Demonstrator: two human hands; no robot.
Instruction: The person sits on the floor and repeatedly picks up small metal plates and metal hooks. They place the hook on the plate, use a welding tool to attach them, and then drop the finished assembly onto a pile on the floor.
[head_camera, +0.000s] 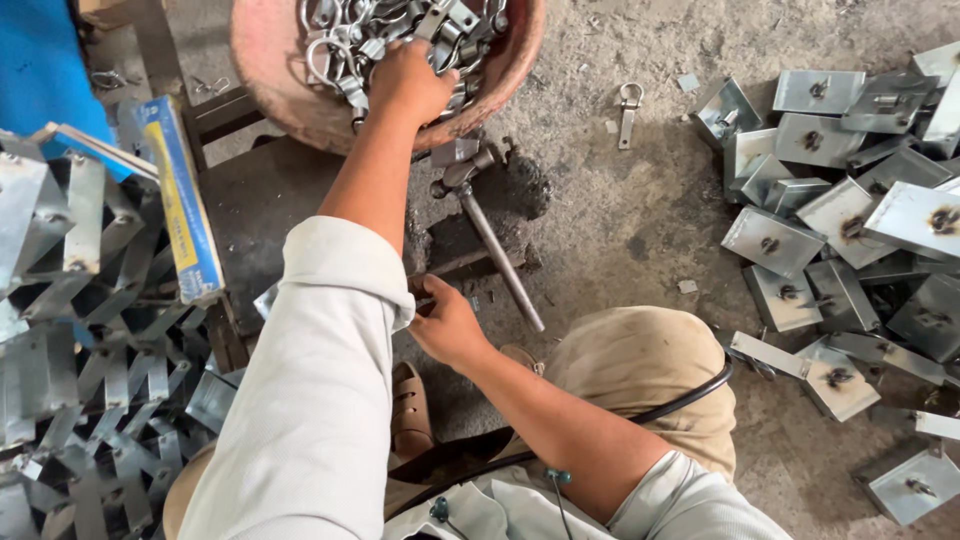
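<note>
My left hand reaches up into a round reddish bowl filled with several shiny metal clasps and rings. Its fingers are buried among the parts, so their grip is hidden. My right hand is low in the middle, beside my left sleeve, with fingers pinched on a small metal part that the sleeve mostly hides. This hand sits just below a dark metal work block with a long steel lever slanting across it.
A heap of folded grey metal plates covers the concrete floor on the right. Stacked flat metal strips and a blue-and-yellow box fill the left. One loose clasp lies on the floor. A sandal and a black cable are near my knee.
</note>
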